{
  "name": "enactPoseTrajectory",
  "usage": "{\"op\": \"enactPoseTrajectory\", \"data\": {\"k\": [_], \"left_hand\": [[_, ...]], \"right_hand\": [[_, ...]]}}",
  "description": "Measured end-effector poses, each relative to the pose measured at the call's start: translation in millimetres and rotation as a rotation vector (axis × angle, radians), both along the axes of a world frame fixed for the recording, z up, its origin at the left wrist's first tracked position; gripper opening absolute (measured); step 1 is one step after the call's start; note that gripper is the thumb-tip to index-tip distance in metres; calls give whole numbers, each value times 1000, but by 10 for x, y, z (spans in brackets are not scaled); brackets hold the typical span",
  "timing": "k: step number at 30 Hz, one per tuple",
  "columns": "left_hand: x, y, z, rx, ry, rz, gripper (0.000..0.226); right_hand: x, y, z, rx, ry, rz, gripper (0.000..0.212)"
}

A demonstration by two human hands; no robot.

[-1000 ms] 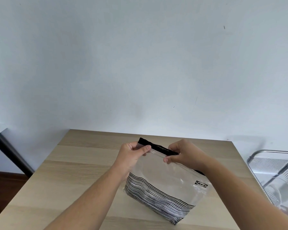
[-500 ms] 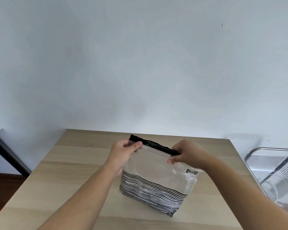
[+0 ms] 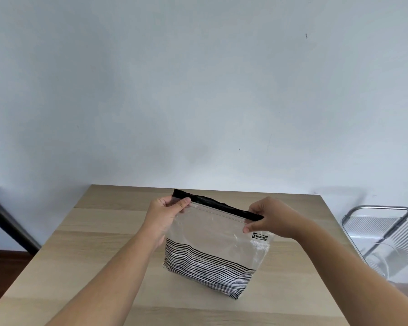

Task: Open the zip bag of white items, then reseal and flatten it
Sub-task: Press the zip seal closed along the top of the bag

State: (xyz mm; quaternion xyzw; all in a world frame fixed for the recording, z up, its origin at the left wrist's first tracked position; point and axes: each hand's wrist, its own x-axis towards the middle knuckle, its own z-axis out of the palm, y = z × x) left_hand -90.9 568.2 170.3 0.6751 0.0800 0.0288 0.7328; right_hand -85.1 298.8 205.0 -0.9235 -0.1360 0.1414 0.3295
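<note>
A clear zip bag (image 3: 212, 236) with a black top strip and black-and-white stripes along its lower part stands upright on the wooden table (image 3: 80, 267). White items show faintly behind the stripes at the bottom. My left hand (image 3: 165, 215) pinches the bag's top left corner at the black strip. At the top right end my right hand (image 3: 269, 217) pinches the zip line, thumb in front and fingers behind. The zip line runs straight between both hands; whether it is sealed I cannot tell.
A pale wall rises right behind the table's far edge. A metal-framed wire chair (image 3: 384, 234) stands to the right of the table. At the far left a dark slanted bar (image 3: 7, 227) leans by the wall.
My right hand has slid to the right along the top strip, from near the middle to the right end. The left hand has kept its grip on the left corner.
</note>
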Motion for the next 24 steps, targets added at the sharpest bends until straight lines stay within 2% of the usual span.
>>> {"op": "enactPoseTrajectory", "data": {"k": [2, 5, 8, 11, 15, 19, 24], "left_hand": [[7, 48, 4, 1, -4, 13, 7], [12, 78, -2, 13, -8, 18, 7], [9, 58, -12, 24, -16, 19, 7], [14, 57, -22, 19, -17, 27, 8], [10, 90, -17, -16, -8, 46, 9], [9, 116, -32, 5, 0, 42, 7], [-9, 64, -62, -1, -3, 27, 7]], "right_hand": [[-4, -61, 0, -18, 9, -20, 24], [-6, -109, -10, -31, -4, -46, 41], [-19, -109, -29, -44, -46, -47, 46], [-31, -111, -45, -23, -58, -57, 39], [-46, -180, -48, 16, -31, -75, 16], [-30, -265, -53, 11, -37, -115, 29], [-30, -273, -38, -38, -39, -102, 20]]}}
